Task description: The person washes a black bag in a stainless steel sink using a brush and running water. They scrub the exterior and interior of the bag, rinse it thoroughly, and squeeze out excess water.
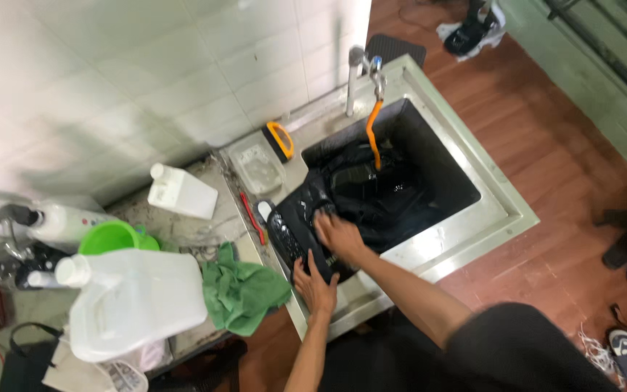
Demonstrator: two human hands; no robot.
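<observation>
The left hand [314, 285] lies flat, fingers spread, pressing the near end of a black shoe [295, 229] on the steel sink [488, 218] rim. At one o'clock from it, the right hand [337, 235] curls onto the shoe's upper. The shoe looks wet, slippery and light; its stiff sole edge seems the surest place to hold.

Black mat [306, 225] with a grid of holes, wet, draped over the sink's front-left rim, tilted

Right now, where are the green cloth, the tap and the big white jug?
green cloth [244, 290], head view, middle of the crumpled fabric.
tap [354, 72], head view, upright metal pipe.
big white jug [139, 301], head view, flat side of the body.
</observation>
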